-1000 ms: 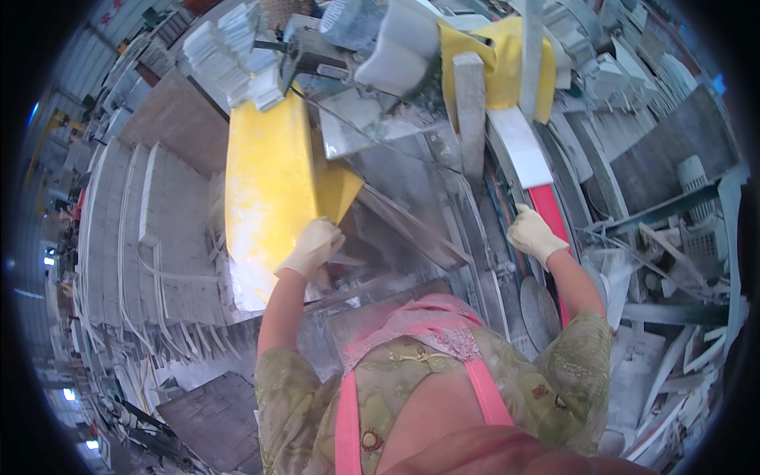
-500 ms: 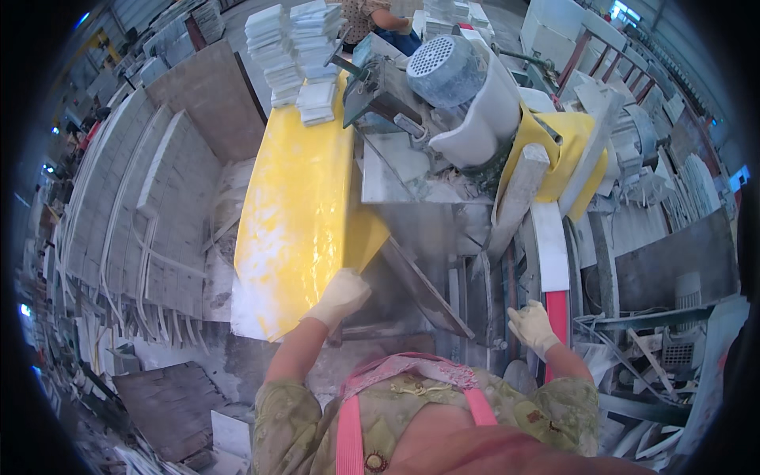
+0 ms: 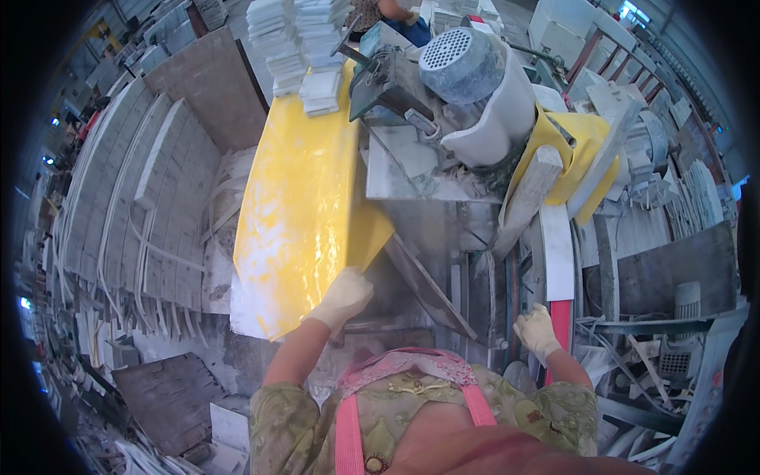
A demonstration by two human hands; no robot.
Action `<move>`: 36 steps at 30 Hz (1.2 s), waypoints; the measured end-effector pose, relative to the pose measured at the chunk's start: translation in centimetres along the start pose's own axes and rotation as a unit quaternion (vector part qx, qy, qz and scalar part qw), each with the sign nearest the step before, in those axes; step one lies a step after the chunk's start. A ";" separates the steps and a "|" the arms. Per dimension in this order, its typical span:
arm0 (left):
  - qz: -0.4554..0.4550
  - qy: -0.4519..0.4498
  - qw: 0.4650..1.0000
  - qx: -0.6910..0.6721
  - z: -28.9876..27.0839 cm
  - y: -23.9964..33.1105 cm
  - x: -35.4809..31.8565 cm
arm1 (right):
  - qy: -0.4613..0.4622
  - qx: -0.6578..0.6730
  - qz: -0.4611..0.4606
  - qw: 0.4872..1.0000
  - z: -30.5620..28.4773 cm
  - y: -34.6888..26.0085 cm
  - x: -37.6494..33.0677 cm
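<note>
My left hand, in a pale glove, is closed in a fist against the near right edge of a wet yellow sheet. What its fingers hold, if anything, is hidden. My right hand, gloved too, has its fingers curled beside a red strip. I cannot make out anything inside them. Just beyond that hand, a long white stone strip lies in line with the red one. Its far end goes under a yellow flap hanging on the machine, next to an upright grey bar.
A dusty motor with a white guard stands ahead. Stacks of white tiles sit at the yellow sheet's far end. Long slabs lean at left, and offcuts lie at right. Another person works beyond.
The view has shifted slightly, so the machine appears a little farther right. The white strip's near end reaches slightly nearer along the red strip. Both hands keep nearly the same pose.
</note>
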State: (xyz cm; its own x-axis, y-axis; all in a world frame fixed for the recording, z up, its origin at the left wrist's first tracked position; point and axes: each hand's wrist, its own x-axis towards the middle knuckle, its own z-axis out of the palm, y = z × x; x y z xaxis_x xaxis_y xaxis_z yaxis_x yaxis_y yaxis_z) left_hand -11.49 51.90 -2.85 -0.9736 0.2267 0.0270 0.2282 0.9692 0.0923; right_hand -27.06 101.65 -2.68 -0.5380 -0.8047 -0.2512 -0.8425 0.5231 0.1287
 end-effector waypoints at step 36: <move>-0.004 -0.048 0.999 0.018 -0.7 0.2 0.5 | -0.026 0.017 0.061 0.998 1.1 -0.4 0.4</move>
State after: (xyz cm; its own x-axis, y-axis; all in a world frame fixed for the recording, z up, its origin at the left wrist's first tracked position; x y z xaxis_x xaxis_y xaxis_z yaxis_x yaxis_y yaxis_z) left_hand -11.96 52.15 -2.08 -0.9720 0.2245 -0.0697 0.2208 0.9736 0.0570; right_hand -26.86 101.44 -3.84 -0.6340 -0.7190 -0.2847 -0.7686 0.6267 0.1288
